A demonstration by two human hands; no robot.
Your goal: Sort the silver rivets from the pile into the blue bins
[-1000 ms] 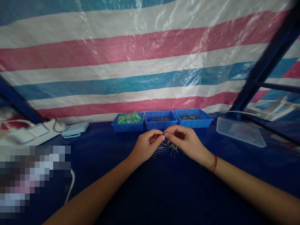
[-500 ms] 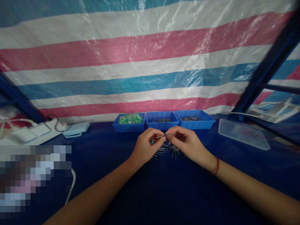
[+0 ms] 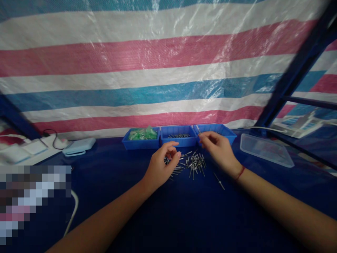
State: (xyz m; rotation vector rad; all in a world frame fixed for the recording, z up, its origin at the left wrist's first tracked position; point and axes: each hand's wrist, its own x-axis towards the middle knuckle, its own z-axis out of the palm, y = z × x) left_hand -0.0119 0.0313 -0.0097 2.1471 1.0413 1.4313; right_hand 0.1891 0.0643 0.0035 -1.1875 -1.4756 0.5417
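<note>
My right hand (image 3: 217, 149) is in front of the right blue bin (image 3: 228, 135). Its fingertips pinch a slim metal blind rivet (image 3: 198, 129), which points up over the wall between two bins. Over the left part of the loose rivets hovers my left hand (image 3: 162, 162), its thumb and index finger apart with nothing seen between them. A pile of blind rivets (image 3: 195, 163) lies on the table between the hands. More rivets (image 3: 177, 170) lie partly hidden behind my left hand. One single rivet (image 3: 219, 181) rests apart, below my right wrist.
The middle blue bin (image 3: 179, 141) holds rivets, and the left blue bin (image 3: 140, 144) holds green plastic bags. A clear plastic lid (image 3: 267, 150) lies at the right. On the left are a light blue case (image 3: 79, 147) and a white power strip (image 3: 34, 149). A striped sheet (image 3: 158, 77) hangs behind.
My hands have parted. The right hand has moved up and right to the right bin with a rivet; the left has loosened its pinch. The pile and the single rivet have come into view.
</note>
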